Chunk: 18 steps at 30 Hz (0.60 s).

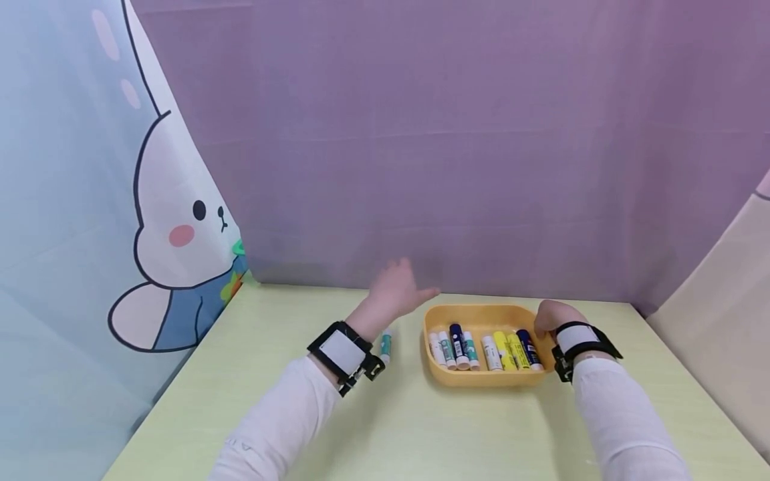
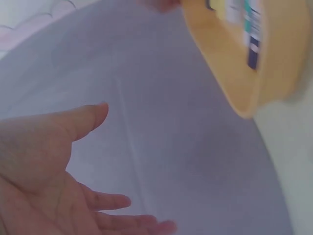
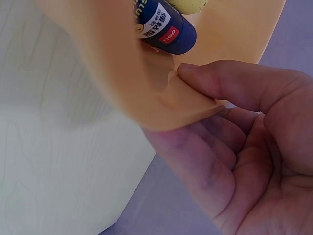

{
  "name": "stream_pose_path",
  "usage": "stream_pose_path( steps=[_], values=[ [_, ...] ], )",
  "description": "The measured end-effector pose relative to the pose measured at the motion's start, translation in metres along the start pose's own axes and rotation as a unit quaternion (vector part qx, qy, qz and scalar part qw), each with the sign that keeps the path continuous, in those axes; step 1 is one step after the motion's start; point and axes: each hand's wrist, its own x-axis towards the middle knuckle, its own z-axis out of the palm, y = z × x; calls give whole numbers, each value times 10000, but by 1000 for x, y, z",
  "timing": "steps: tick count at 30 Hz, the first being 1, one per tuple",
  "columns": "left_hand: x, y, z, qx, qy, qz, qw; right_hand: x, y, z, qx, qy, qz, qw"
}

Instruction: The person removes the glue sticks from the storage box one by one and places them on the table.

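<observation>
An orange-yellow plastic basket (image 1: 481, 379) stands on the table, with several glue sticks (image 1: 458, 347) lined up inside: white, teal, yellow and dark blue ones. My right hand (image 3: 244, 132) pinches the basket's right wall, thumb inside and fingers outside, near a dark blue glue stick (image 3: 168, 29). To the left of the basket my left hand (image 1: 394, 290) hovers with fingers and thumb spread, holding nothing. In the left wrist view its palm (image 2: 39, 171) faces up, apart from the basket's rim (image 2: 247, 110). A teal glue stick (image 1: 386, 347) is on the table below the left wrist, partly hidden.
The pale green table (image 1: 385, 434) ends at a purple cloth (image 1: 451, 167) hanging behind. A light-blue cloth with a cartoon animal (image 1: 180, 234) hangs at the left, and a cream cloth (image 1: 722, 321) at the right.
</observation>
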Motion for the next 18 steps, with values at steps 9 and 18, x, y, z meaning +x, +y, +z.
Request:
stream_pose_path(
  steps=[9, 18],
  values=[
    [-18, 38, -2, 402, 169, 350, 9984, 0, 2, -1, -38, -48, -72, 10000],
    [-27, 62, 17, 470, 58, 638, 9968, 2, 1, -3, -50, -65, 16, 10000]
  ],
)
